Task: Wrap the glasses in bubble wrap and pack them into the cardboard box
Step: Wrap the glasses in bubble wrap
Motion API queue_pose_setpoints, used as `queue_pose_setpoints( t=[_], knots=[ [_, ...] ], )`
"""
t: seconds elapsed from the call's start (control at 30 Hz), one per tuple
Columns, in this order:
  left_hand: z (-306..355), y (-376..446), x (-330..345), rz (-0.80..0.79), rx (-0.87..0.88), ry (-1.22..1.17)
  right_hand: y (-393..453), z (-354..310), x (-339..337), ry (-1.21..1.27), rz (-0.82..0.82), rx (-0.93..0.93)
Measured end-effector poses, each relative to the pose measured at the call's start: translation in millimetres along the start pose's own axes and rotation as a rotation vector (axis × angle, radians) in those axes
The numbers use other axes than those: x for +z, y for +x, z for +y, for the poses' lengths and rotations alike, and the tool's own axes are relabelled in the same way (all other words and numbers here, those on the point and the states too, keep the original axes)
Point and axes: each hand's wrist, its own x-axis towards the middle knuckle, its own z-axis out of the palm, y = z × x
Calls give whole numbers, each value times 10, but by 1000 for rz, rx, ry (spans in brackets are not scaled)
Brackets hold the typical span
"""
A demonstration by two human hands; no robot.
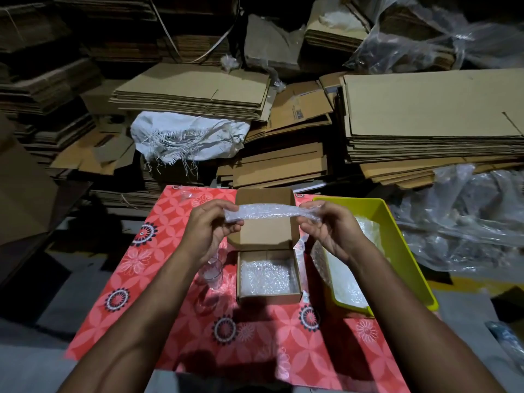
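A strip of bubble wrap [269, 212] is stretched level between my hands, above the box lid. My left hand [211, 225] pinches its left end and my right hand [329, 226] pinches its right end. Below them stands a small cardboard box [268, 297], open, lid tilted back, with a bubble wrap sheet lining its bottom. A clear drinking glass [213, 272] stands upright left of the box, partly behind my left forearm. Whether the strip holds a glass I cannot tell.
A red flowered cloth [158, 279] covers the small table. A yellow-green tub [397, 251] with more bubble wrap sits at the right. Stacks of flat cardboard [425, 117], a white sack [187, 137] and plastic sheeting [465, 222] crowd the back and right.
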Motion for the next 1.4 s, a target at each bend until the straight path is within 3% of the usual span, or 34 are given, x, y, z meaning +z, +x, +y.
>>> queue_pose_setpoints(
  t=[0.07, 0.2, 0.43, 0.6, 0.77, 0.87, 1.0, 1.07, 1.4],
  knots=[
    [-31, 8, 15, 11, -12, -20, 20, -6, 6, 23, 25, -4],
    [-36, -15, 55, 5, 53, 223, 60, 37, -25, -276, 83, -116],
    [-85, -26, -109, -38, 124, 560, 75, 14, -81, -414, 122, -189],
    [-55, 12, -209, -154, 49, 832, 104, -29, -59, -695, 40, -334],
    [79, 8, 161, -247, 135, 931, 137, -163, 57, -809, -72, -351],
    [65, 7, 345, -282, 63, 837, 136, -216, 131, -808, -136, -356],
    [27, -39, 434, -196, -54, 532, 110, -159, 146, -618, -72, -308],
    [4, -80, 476, -153, -74, 423, 85, -30, 124, -678, -82, -257],
    [-144, -127, 506, -107, -117, 249, 37, 193, 171, -764, -141, -335]
  ],
)
